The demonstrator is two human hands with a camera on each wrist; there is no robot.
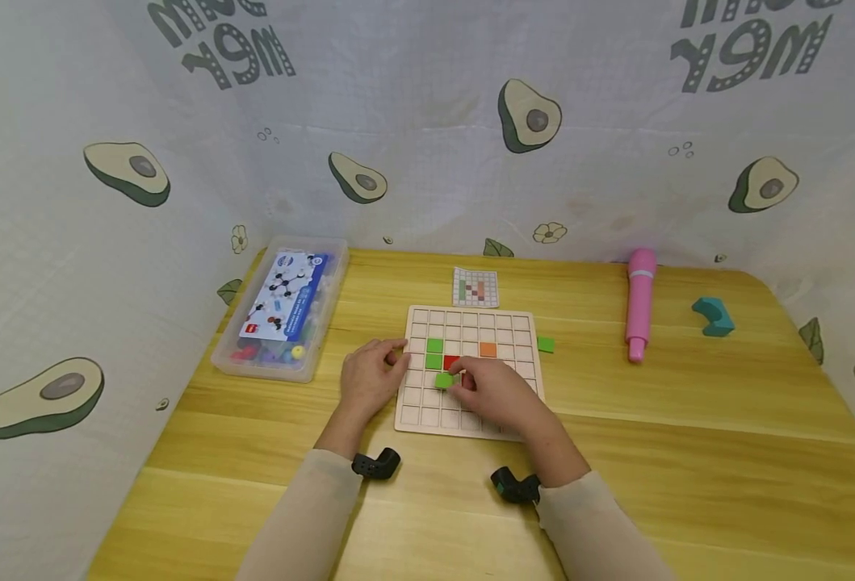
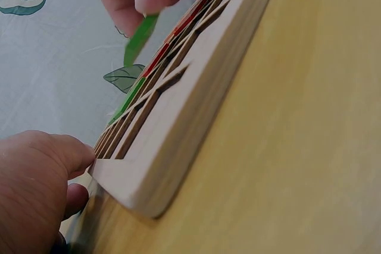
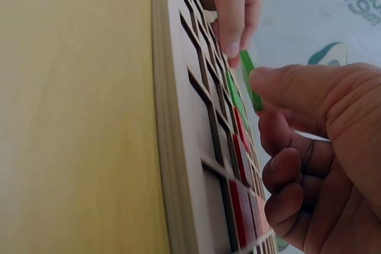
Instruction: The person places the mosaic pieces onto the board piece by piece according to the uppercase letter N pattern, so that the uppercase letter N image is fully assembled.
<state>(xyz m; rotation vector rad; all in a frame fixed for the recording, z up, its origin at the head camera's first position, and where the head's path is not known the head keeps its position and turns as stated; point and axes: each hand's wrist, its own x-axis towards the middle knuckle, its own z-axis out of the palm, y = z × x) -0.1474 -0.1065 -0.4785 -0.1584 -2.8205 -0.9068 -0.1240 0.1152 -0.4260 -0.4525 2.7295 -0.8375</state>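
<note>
My right hand (image 1: 496, 391) pinches a green square tile (image 1: 444, 380) between thumb and fingertips, tilted close over the wooden grid board (image 1: 463, 319). In the right wrist view the thumb lies against the green tile (image 3: 251, 81) and the other fingers curl below. At the board's left edge, my left hand (image 1: 371, 375) touches the rim with its thumb and index finger. Two green tiles (image 1: 434, 345) sit in cells one above the other, with a red tile (image 1: 451, 362) beside the lower one. An orange tile (image 1: 488, 349) lies farther right; my right hand hides some cells.
A card with a coloured grid pattern (image 1: 475, 288) lies behind the board. One loose green tile (image 1: 546, 344) is at its right edge. A clear plastic box (image 1: 274, 367) stands at left; a pink microphone (image 1: 640, 307) and a teal curved block (image 1: 714, 317) lie right.
</note>
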